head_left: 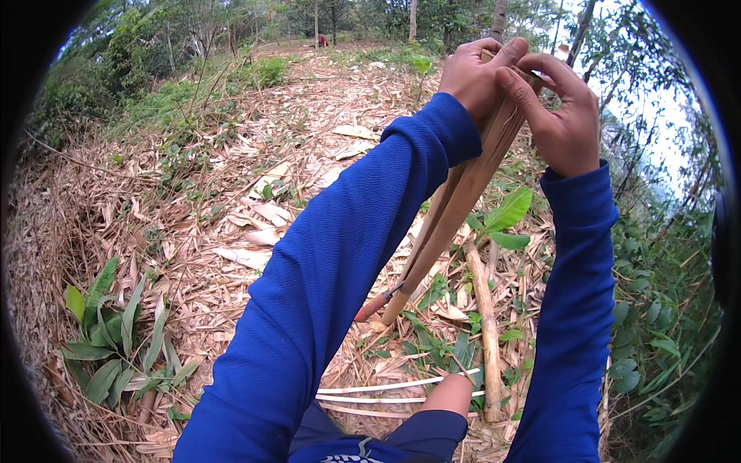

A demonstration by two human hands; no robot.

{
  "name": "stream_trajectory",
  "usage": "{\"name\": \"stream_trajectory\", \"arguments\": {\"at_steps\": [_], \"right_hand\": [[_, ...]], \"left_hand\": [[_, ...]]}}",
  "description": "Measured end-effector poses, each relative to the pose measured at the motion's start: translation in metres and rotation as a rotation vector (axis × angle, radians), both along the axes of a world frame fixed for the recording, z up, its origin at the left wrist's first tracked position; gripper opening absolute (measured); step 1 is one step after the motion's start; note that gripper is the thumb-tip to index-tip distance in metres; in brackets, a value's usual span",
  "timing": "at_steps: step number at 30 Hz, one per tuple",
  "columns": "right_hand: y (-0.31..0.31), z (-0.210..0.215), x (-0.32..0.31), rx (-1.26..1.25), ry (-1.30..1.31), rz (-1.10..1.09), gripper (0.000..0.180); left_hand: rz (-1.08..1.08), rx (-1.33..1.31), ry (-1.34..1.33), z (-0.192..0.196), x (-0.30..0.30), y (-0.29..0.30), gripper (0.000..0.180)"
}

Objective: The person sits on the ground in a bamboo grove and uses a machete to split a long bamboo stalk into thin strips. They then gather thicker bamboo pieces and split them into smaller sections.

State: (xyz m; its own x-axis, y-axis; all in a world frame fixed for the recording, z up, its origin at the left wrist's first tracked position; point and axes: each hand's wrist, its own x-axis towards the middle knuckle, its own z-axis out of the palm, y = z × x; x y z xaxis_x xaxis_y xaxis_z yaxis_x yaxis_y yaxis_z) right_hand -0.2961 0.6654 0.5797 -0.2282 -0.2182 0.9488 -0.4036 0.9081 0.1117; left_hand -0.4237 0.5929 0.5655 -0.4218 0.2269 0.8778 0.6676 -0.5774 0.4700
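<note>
On a hillside strewn with dry leaves (193, 231), we see both hands raised to the top end of a bundle of bamboo strips (455, 201). The left hand (478, 73) curls tight around the upper end of the strips, fingers closed on them. The right hand (559, 112) presses against the same end from the other side, its fingers bent over the top and touching the left hand's knuckles. The strips slant down and to the left from the hands, their lower end resting on the ground just ahead of the person's knee (448, 393). Beside that lower end lies a knife (378, 302) with a reddish handle. A thicker bamboo pole (486, 324) lies on the litter to the right of the strips, and a few thin pale strips (386, 390) curve across the ground near the knee. We see no container anywhere in view. Green plants (108, 339) grow at the lower left.
</note>
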Motion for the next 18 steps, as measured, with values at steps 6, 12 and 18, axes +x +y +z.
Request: {"name": "stream_trajectory", "arguments": {"at_steps": [6, 12, 18], "right_hand": [[-0.014, 0.021, -0.023, -0.133, -0.268, -0.046, 0.024], [-0.024, 0.008, -0.075, -0.379, -0.018, 0.255, 0.035], [-0.032, 0.010, -0.094, -0.366, 0.088, 0.179, 0.039]], "left_hand": [[-0.120, 0.079, -0.055, -0.003, -0.021, -0.003, 0.032], [-0.199, 0.098, -0.006, 0.000, -0.059, -0.001, 0.023], [0.097, 0.058, -0.018, 0.007, -0.093, -0.002, 0.028]]}}
